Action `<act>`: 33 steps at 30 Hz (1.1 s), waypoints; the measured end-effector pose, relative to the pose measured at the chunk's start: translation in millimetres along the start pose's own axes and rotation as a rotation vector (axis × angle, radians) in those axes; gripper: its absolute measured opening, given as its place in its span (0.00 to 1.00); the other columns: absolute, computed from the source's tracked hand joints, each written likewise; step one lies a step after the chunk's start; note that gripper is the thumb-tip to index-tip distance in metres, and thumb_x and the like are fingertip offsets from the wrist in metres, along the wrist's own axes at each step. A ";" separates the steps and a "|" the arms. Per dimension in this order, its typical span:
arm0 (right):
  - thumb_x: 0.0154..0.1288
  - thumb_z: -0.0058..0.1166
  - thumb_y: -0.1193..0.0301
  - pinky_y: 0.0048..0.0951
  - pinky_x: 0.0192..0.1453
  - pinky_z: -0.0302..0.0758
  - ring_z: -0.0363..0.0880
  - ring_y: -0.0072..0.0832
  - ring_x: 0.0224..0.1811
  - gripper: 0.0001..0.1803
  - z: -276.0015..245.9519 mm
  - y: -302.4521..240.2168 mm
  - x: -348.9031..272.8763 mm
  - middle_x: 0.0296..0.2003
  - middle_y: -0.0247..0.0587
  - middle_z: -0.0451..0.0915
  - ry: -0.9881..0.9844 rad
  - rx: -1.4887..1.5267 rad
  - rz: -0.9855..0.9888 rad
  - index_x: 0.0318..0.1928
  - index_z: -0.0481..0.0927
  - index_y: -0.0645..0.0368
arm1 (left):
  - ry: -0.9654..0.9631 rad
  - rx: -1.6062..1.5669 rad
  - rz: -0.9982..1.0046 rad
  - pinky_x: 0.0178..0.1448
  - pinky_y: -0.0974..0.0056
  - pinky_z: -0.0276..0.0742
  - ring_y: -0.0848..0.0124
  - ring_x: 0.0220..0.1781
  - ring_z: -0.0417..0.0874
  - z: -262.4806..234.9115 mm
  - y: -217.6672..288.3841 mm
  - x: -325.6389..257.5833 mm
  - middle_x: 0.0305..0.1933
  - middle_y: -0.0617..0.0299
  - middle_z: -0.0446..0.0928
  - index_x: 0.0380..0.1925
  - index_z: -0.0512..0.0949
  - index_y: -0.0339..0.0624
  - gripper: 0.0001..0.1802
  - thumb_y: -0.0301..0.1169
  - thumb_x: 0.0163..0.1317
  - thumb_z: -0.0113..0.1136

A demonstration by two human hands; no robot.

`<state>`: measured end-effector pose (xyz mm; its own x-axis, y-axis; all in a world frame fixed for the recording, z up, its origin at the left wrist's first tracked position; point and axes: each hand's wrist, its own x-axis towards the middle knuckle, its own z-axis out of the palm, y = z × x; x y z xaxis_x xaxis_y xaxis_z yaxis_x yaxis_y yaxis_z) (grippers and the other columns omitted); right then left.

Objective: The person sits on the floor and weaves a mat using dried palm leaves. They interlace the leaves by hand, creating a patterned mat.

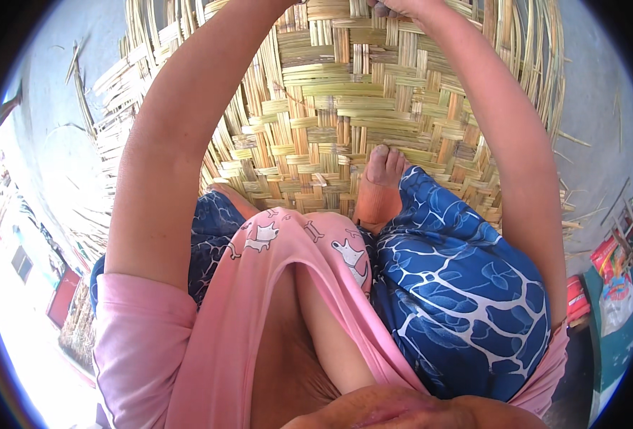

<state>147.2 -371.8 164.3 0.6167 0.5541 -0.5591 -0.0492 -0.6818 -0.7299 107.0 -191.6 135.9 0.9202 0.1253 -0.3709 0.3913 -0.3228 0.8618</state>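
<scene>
A half-woven mat (345,93) of flat, pale green and tan plant strips lies on the floor in front of me, with long loose strip ends at its sides. Both my arms reach over it to the far edge of the view. My right hand (402,6) is partly cut off there; its dark-stained fingers are curled together low over the weave, and what they hold is hidden. My left forearm (248,28) leaves the view at the top, and the hand beyond it is out of sight. My bare foot (382,179) presses on the near part of the mat.
Loose strips (80,86) lie on the grey floor (52,136) at the left. A teal surface (620,336) with red packages and a clear plastic bag (616,304) stands at the right. Blue patterned cloth (466,286) covers my bent legs.
</scene>
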 end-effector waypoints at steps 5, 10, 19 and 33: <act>0.60 0.61 0.69 0.43 0.41 0.83 0.88 0.45 0.33 0.11 0.5 16.6 3.3 0.30 0.55 0.86 0.276 -0.410 -0.155 0.39 0.87 0.62 | -0.088 -0.127 0.016 0.27 0.64 0.79 0.71 0.25 0.83 6.7 -0.7 -4.4 0.27 0.56 0.84 0.33 0.84 0.29 0.15 0.32 0.59 0.75; 0.60 0.60 0.67 0.45 0.45 0.82 0.88 0.48 0.38 0.12 1.8 4.1 -3.9 0.33 0.59 0.86 0.145 -0.319 -0.073 0.39 0.86 0.63 | -0.058 -0.127 -0.012 0.30 0.64 0.81 0.70 0.28 0.84 7.8 -4.5 -12.9 0.28 0.55 0.84 0.34 0.83 0.27 0.14 0.31 0.60 0.74; 0.62 0.63 0.64 0.52 0.46 0.80 0.86 0.55 0.41 0.15 17.0 11.8 -25.0 0.34 0.57 0.85 0.425 -0.413 -0.247 0.44 0.81 0.62 | -0.066 -0.057 -0.045 0.33 0.63 0.83 0.68 0.28 0.86 10.6 6.0 -13.3 0.29 0.54 0.85 0.35 0.84 0.28 0.13 0.31 0.60 0.73; 0.70 0.55 0.60 0.51 0.42 0.81 0.85 0.52 0.37 0.13 31.6 13.6 -35.1 0.38 0.47 0.87 0.436 -0.593 -0.268 0.47 0.76 0.53 | 0.254 0.534 0.171 0.56 0.49 0.80 0.46 0.49 0.85 17.0 14.1 4.9 0.46 0.42 0.83 0.46 0.82 0.38 0.18 0.38 0.61 0.67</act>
<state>100.0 -385.4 161.5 0.8072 0.5820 -0.0988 0.4973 -0.7606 -0.4173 116.8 -211.4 140.4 0.9690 0.2290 -0.0921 0.2388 -0.7751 0.5850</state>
